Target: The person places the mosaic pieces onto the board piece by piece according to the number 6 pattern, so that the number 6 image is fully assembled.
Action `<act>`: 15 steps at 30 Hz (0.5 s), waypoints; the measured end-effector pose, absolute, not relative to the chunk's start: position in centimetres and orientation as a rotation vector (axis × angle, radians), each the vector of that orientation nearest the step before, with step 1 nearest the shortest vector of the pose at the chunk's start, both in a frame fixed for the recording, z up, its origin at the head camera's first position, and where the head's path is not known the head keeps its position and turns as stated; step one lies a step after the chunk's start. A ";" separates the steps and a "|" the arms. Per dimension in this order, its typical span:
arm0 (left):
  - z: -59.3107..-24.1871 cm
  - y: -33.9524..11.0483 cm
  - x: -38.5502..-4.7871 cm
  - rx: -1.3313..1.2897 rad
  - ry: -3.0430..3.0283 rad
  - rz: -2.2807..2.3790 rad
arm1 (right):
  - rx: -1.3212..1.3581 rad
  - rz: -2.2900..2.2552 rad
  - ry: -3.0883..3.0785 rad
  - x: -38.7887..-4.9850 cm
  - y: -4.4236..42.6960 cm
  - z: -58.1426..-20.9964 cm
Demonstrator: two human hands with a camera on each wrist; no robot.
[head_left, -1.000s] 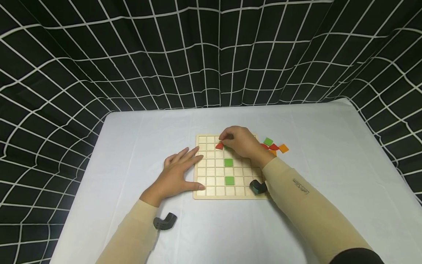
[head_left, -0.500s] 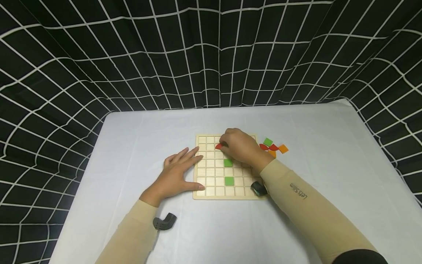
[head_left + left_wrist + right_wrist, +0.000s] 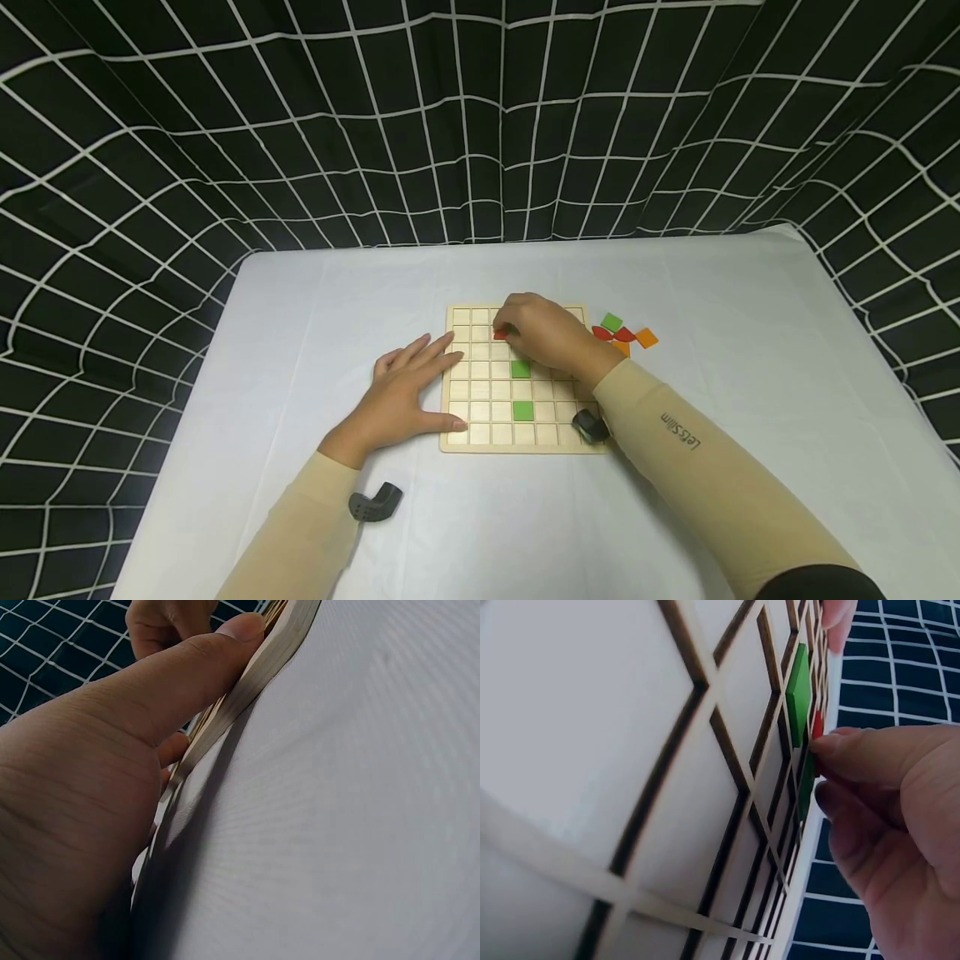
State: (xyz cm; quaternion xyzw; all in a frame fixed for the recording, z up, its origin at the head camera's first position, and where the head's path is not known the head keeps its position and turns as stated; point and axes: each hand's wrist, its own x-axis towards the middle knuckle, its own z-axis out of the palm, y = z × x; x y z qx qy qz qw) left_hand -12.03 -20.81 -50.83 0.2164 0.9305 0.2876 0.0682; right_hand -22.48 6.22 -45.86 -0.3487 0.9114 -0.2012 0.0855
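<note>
Red pc (image 3: 499,335) pinched in R hand (image 3: 547,332); R sleeve (image 3: 697,467) txt "LetsSlim".

There is one wooden board (image 3: 480,389) on one white surface (image 3: 465,525). From above, two green squares (image 3: 521,369) show on the board. The right hand (image 3: 551,333) covers part of it, so I can't count everything there. Red (image 3: 499,335) shows at that hand's fingers, over the board, but I can't tell how many pieces. Just right of the board are five loose bits: one green tile (image 3: 611,322), two red pieces (image 3: 602,332) and two orange pieces (image 3: 647,337). Two hands are at the board, counting the left hand (image 3: 401,404) on its left edge.
</note>
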 end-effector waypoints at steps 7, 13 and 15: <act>-50.9 -20.9 -12.0 0.646 2.799 0.872 | -1.057 -0.697 2.667 -22.6 6.1 -45.9; -51.0 -20.9 -12.1 0.647 2.802 0.860 | -1.072 -0.686 2.681 -22.4 6.8 -45.7; -51.0 -20.9 -12.1 0.647 2.803 0.856 | -1.069 -0.652 2.694 -22.2 7.1 -45.6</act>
